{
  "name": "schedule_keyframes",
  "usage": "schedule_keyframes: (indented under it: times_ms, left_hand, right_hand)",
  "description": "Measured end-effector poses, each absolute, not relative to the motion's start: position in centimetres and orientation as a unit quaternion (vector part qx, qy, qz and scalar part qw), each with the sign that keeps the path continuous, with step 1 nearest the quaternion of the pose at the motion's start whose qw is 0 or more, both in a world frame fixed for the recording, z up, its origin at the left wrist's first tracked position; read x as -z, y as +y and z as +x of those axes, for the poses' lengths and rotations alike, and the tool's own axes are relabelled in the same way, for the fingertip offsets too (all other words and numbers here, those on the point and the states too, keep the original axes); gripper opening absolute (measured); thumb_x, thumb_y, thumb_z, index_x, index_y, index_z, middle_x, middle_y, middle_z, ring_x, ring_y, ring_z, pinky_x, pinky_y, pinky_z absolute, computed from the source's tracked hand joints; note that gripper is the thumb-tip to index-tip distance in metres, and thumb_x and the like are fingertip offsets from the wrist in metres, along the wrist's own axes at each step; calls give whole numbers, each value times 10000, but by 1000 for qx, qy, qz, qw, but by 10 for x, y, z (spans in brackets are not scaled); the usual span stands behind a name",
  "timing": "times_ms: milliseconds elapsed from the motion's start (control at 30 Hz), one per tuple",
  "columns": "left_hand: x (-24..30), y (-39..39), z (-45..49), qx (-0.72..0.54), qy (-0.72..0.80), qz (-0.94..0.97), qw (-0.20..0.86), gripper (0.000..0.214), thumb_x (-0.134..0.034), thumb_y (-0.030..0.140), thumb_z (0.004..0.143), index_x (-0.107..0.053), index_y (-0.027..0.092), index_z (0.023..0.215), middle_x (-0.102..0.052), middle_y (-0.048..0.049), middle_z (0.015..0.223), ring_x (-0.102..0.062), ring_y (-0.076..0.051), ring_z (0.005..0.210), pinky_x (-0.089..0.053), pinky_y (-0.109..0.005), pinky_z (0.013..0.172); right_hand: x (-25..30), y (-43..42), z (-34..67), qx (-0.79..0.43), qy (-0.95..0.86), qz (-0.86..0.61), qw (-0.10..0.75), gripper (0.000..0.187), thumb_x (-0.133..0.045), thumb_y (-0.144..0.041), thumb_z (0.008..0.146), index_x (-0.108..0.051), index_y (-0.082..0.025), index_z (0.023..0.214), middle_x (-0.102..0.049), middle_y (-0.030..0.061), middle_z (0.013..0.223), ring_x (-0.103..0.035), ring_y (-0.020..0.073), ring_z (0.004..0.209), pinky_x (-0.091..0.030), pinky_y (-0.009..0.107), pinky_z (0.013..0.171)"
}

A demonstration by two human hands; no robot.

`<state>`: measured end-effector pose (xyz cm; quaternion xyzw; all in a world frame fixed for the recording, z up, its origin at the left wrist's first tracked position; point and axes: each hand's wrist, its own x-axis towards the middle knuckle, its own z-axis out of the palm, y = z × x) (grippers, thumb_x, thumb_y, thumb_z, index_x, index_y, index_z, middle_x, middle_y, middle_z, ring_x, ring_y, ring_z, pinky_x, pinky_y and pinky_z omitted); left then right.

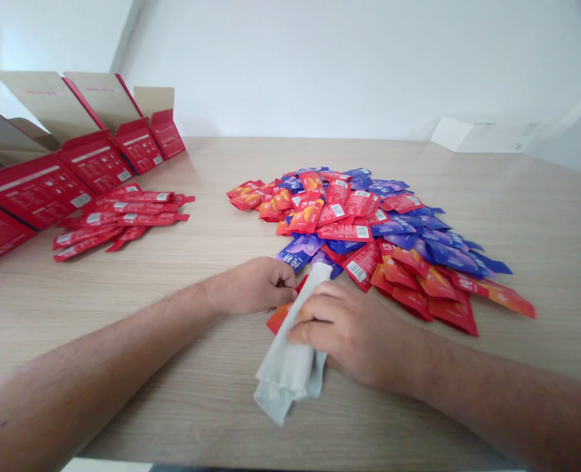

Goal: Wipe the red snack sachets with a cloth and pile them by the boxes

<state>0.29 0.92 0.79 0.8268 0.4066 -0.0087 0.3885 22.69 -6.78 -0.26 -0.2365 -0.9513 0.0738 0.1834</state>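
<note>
My right hand [344, 328] is closed around a long white bundle [287, 364]. The bundle looks like folded thin cloth or tissue, narrow at its far end and loose at its near end. Partly beneath it lies a red-orange packet [276, 319]. My left hand [255, 286] has its fingers curled, with thumb and forefinger pinched at that packet's edge, just left of the bundle. Right beyond both hands, a heap of red packets [337, 213] and purple-blue packets [447, 252] spreads over the table. The bundle hides part of the packet.
Red cardboard boxes [93, 160] with raised flaps stand in a row at the left. In front of them lies a smaller pile of red packets [123, 216]. At the back right, a white box [487, 136] rests against the wall. The wooden table [206, 393] ends close to me.
</note>
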Motion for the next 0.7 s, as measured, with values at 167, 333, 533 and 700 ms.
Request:
schedule_keyframes:
  times_ms: [167,333,533,700]
  left_hand:
    - [-5,8,1,12,412,820,398,156,-529,338,864,-614,225,799,-596,58,600,-528,-112,541,-344,-214,480]
    - [-7,8,2,4,411,817,404,154,-543,340,853,-623,222,794,-596,52,605,-531,-116,552,-323,-224,489]
    - [-7,7,1,9,414,814,406,154,-541,342,856,-620,224,797,-598,54,604,-539,-120,553,-343,-225,497]
    - [-5,8,0,11,410,820,400,153,-538,339,861,-628,225,811,-607,52,621,-549,-119,565,-334,-223,490]
  right_hand:
    - [7,-65,231,-84,-934,-286,196,253,-647,-95,934,-731,-182,1156,-691,75,1084,-573,250,1038,-484,398,931]
    - [3,-67,227,-81,-943,-266,184,216,-622,-149,973,-736,-192,1151,-698,72,1071,-573,252,1035,-487,407,930]
    - [4,-66,229,-83,-932,-292,195,275,-638,-86,925,-733,-182,1164,-694,78,1080,-574,247,1031,-490,412,937]
    - [6,-67,227,-81,-940,-270,191,220,-612,-144,977,-734,-189,1155,-700,74,1081,-573,247,1043,-487,409,940]
